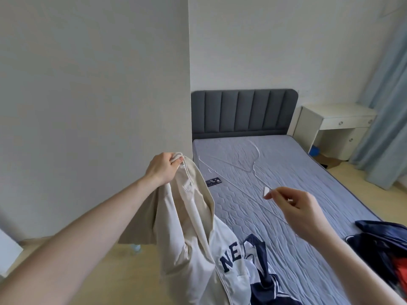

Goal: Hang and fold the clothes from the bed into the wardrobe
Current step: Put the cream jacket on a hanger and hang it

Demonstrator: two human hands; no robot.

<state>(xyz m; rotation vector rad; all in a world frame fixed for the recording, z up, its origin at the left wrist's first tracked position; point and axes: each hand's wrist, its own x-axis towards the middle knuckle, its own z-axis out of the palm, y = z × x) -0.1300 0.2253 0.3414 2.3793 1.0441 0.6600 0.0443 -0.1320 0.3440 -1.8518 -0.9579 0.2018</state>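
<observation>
My left hand [164, 167] is raised and grips the waistband of beige drawstring trousers [187, 219], which hang down over the near left corner of the bed [297, 194]. My right hand [295, 208] pinches a small white clip [266, 191] on a clear, see-through hanger [248, 164] over the mattress; I cannot tell whether the hanger rests on the bed or is lifted. A white and navy jersey [240, 260] with the letters "NE" lies on the bed below the trousers. A heap of navy and red clothes [383, 245] lies at the bed's right edge.
A small black flat object [213, 181] lies on the mattress near its left edge. A tall white panel [94, 106] fills the left. The grey headboard [242, 111] stands at the back, with a white desk [334, 126] and blue curtain [387, 119] to the right.
</observation>
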